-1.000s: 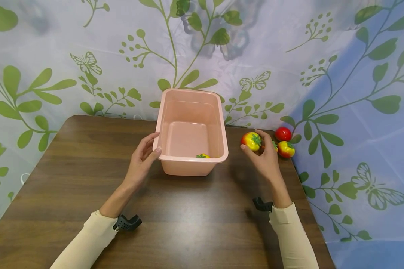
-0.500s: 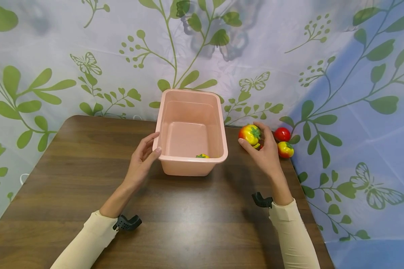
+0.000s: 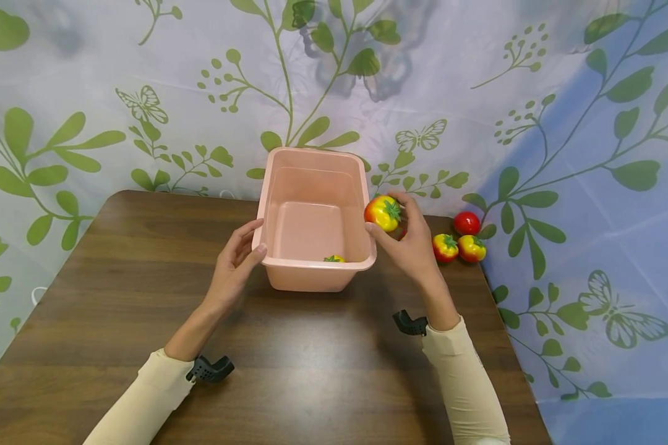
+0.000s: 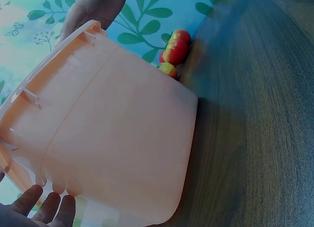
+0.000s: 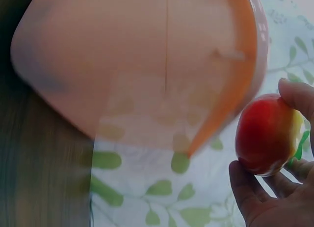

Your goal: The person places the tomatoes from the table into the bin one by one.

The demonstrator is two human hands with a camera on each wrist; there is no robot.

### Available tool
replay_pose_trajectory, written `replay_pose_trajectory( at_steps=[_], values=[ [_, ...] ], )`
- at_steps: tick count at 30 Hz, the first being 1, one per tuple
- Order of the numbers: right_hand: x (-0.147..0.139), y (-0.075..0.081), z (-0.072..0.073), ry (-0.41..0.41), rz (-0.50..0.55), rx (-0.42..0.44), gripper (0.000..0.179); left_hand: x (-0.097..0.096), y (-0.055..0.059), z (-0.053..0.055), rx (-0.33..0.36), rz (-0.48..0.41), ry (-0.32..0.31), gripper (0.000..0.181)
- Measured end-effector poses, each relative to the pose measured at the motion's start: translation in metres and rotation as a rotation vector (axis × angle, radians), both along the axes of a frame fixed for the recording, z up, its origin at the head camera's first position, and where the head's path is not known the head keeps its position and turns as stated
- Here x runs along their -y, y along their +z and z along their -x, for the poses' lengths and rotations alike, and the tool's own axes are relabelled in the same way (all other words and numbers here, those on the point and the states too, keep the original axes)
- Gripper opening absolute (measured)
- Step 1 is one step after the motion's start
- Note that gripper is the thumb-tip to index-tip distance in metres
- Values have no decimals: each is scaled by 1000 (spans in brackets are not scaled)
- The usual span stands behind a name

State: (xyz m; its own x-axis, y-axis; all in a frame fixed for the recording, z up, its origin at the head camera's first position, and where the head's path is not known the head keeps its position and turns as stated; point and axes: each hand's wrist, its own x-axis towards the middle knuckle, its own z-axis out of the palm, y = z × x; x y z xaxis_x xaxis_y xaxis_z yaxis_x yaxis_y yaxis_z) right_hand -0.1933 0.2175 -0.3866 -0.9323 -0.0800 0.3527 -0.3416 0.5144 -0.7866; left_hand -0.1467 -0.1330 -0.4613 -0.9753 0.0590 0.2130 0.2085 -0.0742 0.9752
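A pink plastic bin (image 3: pixel 312 278) stands on the wooden table, against the patterned cloth backdrop. My left hand (image 3: pixel 235 253) holds its left rim near the front corner; in the left wrist view the fingertips (image 4: pixel 66 207) touch the outer wall below the rim. My right hand (image 3: pixel 414 241) pinches a red-and-yellow toy tomato (image 3: pixel 383 213) with a green leafy top, held up right at the bin's right rim. Thumb and fingers lie on opposite sides of this tomato in the right wrist view. Inside the bin, another toy tomato (image 3: pixel 335 258) shows only its top above the front rim.
Two more red-and-yellow toy tomatoes (image 3: pixel 471 248) and a plain red, round one (image 3: pixel 467 223) sit together at the table's far right corner. The cloth backdrop (image 3: pixel 200 93) rises right behind the table (image 3: pixel 289 358) and along its right side.
My right hand has lifted the toy tomato from the group at the right and carried it left to the bin's rim. The left hand and the bin have stayed in place.
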Motion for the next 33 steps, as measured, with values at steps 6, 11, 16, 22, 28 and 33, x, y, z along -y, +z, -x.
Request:
replay_pose_trajectory(
  at_steps=[6, 11, 16, 22, 28, 33],
  values=[
    [24, -2, 1, 97, 11, -4, 74, 0, 1, 0, 1, 11, 3, 54],
    [32, -8, 0, 154, -9, 42, 75, 0, 0, 0, -2, 16, 1, 54],
    [33, -11, 0, 168, -13, 61, 73, 0, 0, 1, 0, 13, 1, 54],
    [31, -11, -1, 174, -52, 71, 73, 0, 0, 2, 2, 19, 3, 54],
    [31, -12, 0, 182, -57, 71, 73, 1, 0, 3, 4, 23, 6, 54],
    [30, -14, 1, 168, -68, 72, 74, 1, 0, 3, 11, 33, 9, 55]
  ],
)
